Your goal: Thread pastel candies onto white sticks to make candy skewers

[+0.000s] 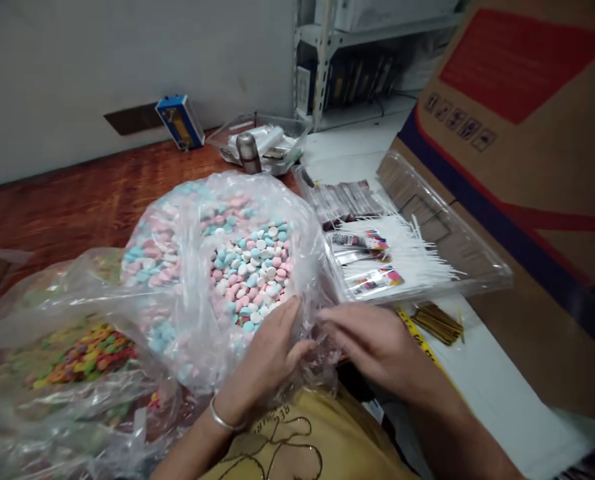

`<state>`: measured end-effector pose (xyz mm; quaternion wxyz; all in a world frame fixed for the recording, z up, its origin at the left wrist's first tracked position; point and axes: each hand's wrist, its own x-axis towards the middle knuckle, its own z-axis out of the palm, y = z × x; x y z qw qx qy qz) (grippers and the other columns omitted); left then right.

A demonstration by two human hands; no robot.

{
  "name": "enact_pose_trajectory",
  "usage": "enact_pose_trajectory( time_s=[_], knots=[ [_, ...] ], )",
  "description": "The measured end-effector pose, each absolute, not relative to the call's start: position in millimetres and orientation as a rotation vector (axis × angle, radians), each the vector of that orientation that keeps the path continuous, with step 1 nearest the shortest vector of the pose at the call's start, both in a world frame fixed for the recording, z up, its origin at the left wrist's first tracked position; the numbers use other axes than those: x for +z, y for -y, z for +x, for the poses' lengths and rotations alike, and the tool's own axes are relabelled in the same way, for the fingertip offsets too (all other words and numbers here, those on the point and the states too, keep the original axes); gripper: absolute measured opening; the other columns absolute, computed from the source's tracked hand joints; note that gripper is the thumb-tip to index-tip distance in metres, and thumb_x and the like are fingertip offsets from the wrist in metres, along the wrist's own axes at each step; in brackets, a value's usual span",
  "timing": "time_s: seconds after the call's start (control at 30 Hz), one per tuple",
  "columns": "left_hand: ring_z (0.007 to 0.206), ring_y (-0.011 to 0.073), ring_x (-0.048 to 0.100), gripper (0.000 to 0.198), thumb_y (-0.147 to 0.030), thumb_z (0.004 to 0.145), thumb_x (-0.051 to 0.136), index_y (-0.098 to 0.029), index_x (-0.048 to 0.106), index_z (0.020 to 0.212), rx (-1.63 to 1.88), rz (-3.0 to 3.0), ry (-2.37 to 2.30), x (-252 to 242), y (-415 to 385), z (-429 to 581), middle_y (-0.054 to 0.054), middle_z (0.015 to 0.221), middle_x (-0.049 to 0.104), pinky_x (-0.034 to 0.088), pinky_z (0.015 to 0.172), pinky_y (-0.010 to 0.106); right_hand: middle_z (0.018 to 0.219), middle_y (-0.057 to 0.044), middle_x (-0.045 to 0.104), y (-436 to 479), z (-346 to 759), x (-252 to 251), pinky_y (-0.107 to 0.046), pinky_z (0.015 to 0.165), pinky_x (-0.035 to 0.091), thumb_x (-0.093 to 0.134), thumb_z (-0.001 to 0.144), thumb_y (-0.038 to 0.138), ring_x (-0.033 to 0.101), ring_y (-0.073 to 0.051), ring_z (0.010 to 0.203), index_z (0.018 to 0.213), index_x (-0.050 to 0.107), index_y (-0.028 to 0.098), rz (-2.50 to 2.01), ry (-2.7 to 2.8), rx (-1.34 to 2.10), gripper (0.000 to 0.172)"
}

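Note:
A large clear plastic bag [307, 233] lies spread open, full of pink, blue and white candies [257, 267]. My left hand [267, 357], with a silver bangle at the wrist, grips the bag's near right edge, thumb apart from the fingers and crumpled plastic between them. Close beside it, my right hand [372, 340] has its fingers pressed together at the same edge; they are slightly blurred. What lies under the fingertips is partly hidden. To the left sits another clear bag [92, 293] with multicoloured candies [97, 353].
A clear plastic box [477, 283] holds white sticks [417, 253] and small printed packets [372, 280]. Gold ties [437, 323] and a yellow measuring tape [422, 343] lie nearer. A cardboard box [517, 167] stands right. Behind are a blue box [180, 123] and a clear tray [297, 143].

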<state>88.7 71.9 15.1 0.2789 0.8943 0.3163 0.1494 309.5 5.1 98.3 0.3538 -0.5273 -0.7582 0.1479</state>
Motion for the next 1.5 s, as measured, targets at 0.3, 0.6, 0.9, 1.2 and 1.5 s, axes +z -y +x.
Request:
enact_pose_trajectory(
  time_s=[0.3,0.6,0.9,1.2,1.5],
  knots=[
    [0.145,0.0394,0.046,0.071,-0.035,0.085,0.077,-0.021,0.048,0.149,0.120,2.640,-0.813,-13.1,-60.6,108.7,0.019,0.158,0.048,0.044,0.117,0.059,0.126,-0.013,0.073,-93.7,452.9,111.8,-0.039,0.085,0.053,0.052,0.099,0.035,0.069,-0.032,0.111,0.122,0.071,0.020,-2.492,2.132,0.244,0.033],
    [0.143,0.0397,0.050,0.065,-0.032,0.085,0.074,-0.022,0.053,0.145,0.199,2.707,-0.810,-35.6,-67.5,98.1,0.018,0.155,0.053,0.048,0.114,0.061,0.130,-0.019,0.072,-169.8,537.6,71.8,-0.038,0.091,0.052,0.061,0.092,0.024,0.067,-0.034,0.119,0.129,0.072,0.017,-2.747,2.041,0.413,0.039],
    [0.132,0.0389,0.060,0.056,-0.034,0.085,0.075,-0.026,0.060,0.139,0.271,2.679,-0.830,-45.4,-74.2,99.0,0.014,0.144,0.063,0.053,0.109,0.061,0.141,-0.013,0.061,-164.6,535.0,20.5,-0.046,0.103,0.052,0.069,0.096,0.036,0.061,-0.029,0.125,0.134,0.064,0.020,-2.578,2.060,0.424,0.042],
    [0.135,0.0388,0.057,0.055,-0.033,0.087,0.073,-0.026,0.060,0.140,0.245,2.658,-0.863,-44.0,-72.8,98.7,0.014,0.146,0.062,0.052,0.110,0.060,0.133,-0.010,0.064,-172.3,554.5,15.0,-0.046,0.092,0.059,0.067,0.099,0.038,0.067,-0.025,0.111,0.133,0.062,0.018,-2.482,1.800,0.675,0.039],
    [0.137,0.0399,0.057,0.058,-0.029,0.083,0.076,-0.026,0.061,0.139,0.261,2.678,-0.864,-43.8,-71.6,99.2,0.015,0.148,0.061,0.053,0.110,0.061,0.129,-0.008,0.072,-156.5,559.7,38.5,-0.034,0.105,0.048,0.041,0.098,0.020,0.064,-0.024,0.124,0.113,0.074,0.014,-2.057,1.411,0.572,0.036]
  ],
)
